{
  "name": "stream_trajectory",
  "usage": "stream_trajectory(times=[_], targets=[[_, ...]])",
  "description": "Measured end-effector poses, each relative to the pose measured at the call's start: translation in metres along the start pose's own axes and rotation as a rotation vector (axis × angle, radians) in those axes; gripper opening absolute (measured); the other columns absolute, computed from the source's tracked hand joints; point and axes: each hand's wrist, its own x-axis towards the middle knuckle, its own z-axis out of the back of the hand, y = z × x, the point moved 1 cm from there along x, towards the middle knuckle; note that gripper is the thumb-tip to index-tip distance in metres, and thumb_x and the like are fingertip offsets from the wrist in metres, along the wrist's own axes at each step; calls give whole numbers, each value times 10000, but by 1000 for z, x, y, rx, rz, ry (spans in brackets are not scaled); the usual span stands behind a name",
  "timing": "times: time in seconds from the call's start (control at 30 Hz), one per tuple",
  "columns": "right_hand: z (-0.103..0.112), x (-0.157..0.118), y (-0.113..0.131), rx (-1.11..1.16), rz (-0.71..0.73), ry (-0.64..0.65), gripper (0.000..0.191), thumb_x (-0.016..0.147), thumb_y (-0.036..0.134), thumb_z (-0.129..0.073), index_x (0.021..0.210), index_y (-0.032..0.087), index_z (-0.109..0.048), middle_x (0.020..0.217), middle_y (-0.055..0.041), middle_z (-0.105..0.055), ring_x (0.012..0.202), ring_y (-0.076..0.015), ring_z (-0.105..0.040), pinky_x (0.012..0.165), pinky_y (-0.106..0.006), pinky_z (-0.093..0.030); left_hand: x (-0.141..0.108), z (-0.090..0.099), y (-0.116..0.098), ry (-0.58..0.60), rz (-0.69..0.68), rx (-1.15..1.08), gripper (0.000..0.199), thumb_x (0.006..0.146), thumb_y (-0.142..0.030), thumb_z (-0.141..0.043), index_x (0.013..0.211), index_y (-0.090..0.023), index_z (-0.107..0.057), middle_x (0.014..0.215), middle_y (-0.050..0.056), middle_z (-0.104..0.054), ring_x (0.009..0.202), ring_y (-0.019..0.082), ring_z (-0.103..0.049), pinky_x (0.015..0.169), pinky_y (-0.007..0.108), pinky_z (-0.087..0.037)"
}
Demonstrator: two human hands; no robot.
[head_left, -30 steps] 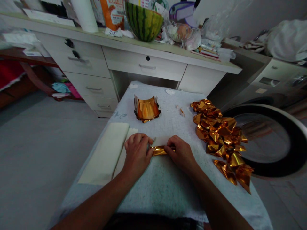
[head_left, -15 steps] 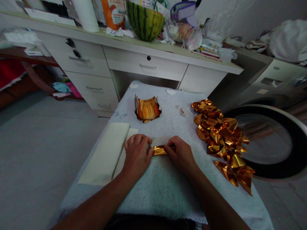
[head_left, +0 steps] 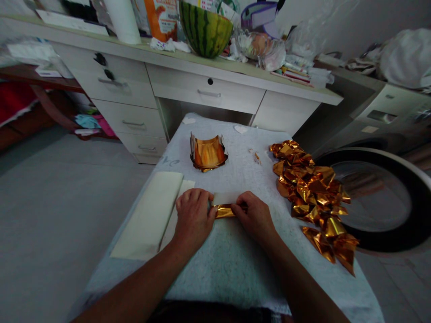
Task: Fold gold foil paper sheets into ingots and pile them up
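Between my two hands, flat on the cloth-covered table point(head_left: 215, 269), lies a strip of gold foil paper point(head_left: 225, 211) with a pale backing showing along its far side. The fingers and thumb of my left hand point(head_left: 194, 213) close on the strip's left end. At the other end my right hand point(head_left: 253, 213) pinches the foil with bent fingers. Left of my left hand is a stack of cream paper sheets point(head_left: 148, 217), partly under my wrist. Beyond the hands stands a curved stack of gold foil sheets point(head_left: 208, 152), its ends turned up.
Folded gold foil pieces point(head_left: 308, 184) form a heap along the table's right edge. Small scraps point(head_left: 256, 157) lie near the middle. Behind is a white desk point(head_left: 208, 92) bearing a cut watermelon point(head_left: 206, 31). A washing machine point(head_left: 373, 107) stands at right.
Both hands keep their grip on the foil strip in nearly the same place. The whole view has shifted very slightly; nothing else visibly moved.
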Motion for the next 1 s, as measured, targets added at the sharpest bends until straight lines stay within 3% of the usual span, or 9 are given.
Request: stream_trajectory(times=[0.53, 1.0], targets=[[-2, -1, -2, 28, -1, -23, 105, 834, 254, -624, 759, 196, -578, 790, -9, -621, 722, -149, -571, 655, -258, -397, -1, 3, -4, 13, 20, 21, 127, 824, -249, -621, 932, -201, -573, 994, 67, -615, 1035, 297, -491, 881, 442, -350], [-2, 0, -1, 23, 0, -11, 105, 830, 244, -630, 757, 193, -575, 804, -7, -613, 735, -151, -570, 660, -259, -402, -2, 1, -3, 1, -47, 5, 139, 824, -208, -604, 961, -207, -579, 1003, 73, -603, 1046, 296, -481, 890, 442, -354]])
